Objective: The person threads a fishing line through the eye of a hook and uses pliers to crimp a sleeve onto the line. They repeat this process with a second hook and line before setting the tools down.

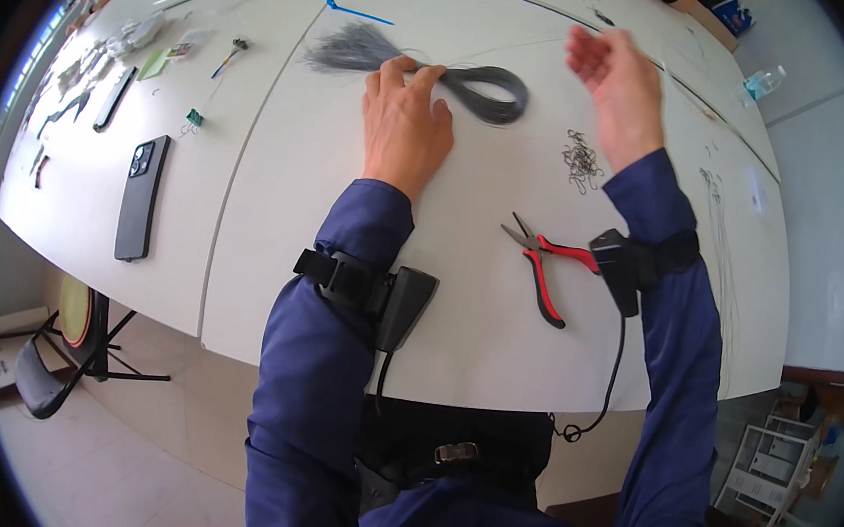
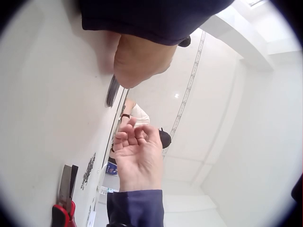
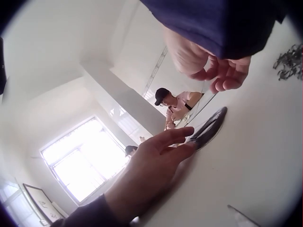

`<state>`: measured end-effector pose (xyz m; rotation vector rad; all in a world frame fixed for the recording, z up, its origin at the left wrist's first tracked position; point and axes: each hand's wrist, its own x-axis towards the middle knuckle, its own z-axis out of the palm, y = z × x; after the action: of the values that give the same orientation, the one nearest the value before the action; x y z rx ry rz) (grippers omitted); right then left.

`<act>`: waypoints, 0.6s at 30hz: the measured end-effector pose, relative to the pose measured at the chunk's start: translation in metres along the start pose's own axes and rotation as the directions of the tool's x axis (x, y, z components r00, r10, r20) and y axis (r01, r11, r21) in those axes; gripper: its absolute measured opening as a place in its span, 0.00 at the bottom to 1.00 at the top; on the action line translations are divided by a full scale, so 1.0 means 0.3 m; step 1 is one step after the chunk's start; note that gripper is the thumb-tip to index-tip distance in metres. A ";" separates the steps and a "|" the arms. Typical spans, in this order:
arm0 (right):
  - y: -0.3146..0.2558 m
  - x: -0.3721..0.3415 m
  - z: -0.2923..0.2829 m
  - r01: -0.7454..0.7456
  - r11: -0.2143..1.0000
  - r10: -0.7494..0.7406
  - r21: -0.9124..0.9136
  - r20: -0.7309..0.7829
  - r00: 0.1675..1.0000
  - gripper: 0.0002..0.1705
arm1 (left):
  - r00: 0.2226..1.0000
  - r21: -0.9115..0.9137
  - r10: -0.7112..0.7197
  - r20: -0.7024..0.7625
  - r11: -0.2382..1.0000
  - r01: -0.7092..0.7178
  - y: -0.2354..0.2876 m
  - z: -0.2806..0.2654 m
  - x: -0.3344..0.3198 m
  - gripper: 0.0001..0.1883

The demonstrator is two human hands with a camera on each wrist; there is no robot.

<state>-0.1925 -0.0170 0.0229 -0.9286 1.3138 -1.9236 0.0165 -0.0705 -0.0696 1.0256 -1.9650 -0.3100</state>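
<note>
A looped bundle of grey strands (image 1: 492,91) lies on the white table, its frayed end spread toward the left. My left hand (image 1: 406,127) presses its fingertips on the narrow neck of the bundle; the thumb stands a little apart from it. From there a thin pale strand (image 1: 526,46) runs right toward my raised right hand (image 1: 622,95). That hand's fingers are curled in and pinch the strand's end, as the right wrist view shows the fine line (image 3: 203,88) beside the fingertips. Below it lie a small heap of dark wire hooks (image 1: 580,163) and red-handled pliers (image 1: 549,265).
To the left are a dark phone (image 1: 143,197), a small green piece (image 1: 194,117) and another slim black item (image 1: 115,98). A blue cable tie (image 1: 360,12) lies beyond the bundle. Thin lines (image 1: 722,215) trail along the right side. Other people sit across the table.
</note>
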 end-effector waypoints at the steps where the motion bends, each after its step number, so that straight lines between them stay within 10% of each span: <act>1: -0.039 0.015 -0.019 -0.002 0.996 0.003 0.089 -0.011 1.000 0.11 | 1.000 0.005 -0.005 0.006 1.000 0.005 -0.002 0.001 0.002 0.20; 7: -0.210 0.051 -0.196 -0.060 0.998 0.060 0.006 0.019 0.998 0.08 | 1.000 0.086 0.003 0.019 0.996 -0.004 0.009 -0.009 0.006 0.23; 10: -0.218 0.023 -0.203 -0.129 0.991 0.130 -0.038 0.042 0.991 0.08 | 0.957 -0.050 0.289 0.031 0.956 -0.288 0.067 -0.011 0.042 0.23; 18: -0.245 -0.037 -0.188 -0.106 0.980 0.112 -0.166 0.029 0.993 0.09 | 0.877 0.020 0.300 0.376 0.943 -0.331 0.073 0.133 0.081 0.26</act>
<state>-0.2402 0.0433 0.0758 -0.9481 1.4865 -1.7267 -0.0337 -0.0817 -0.0666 0.7113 -2.4664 -0.2516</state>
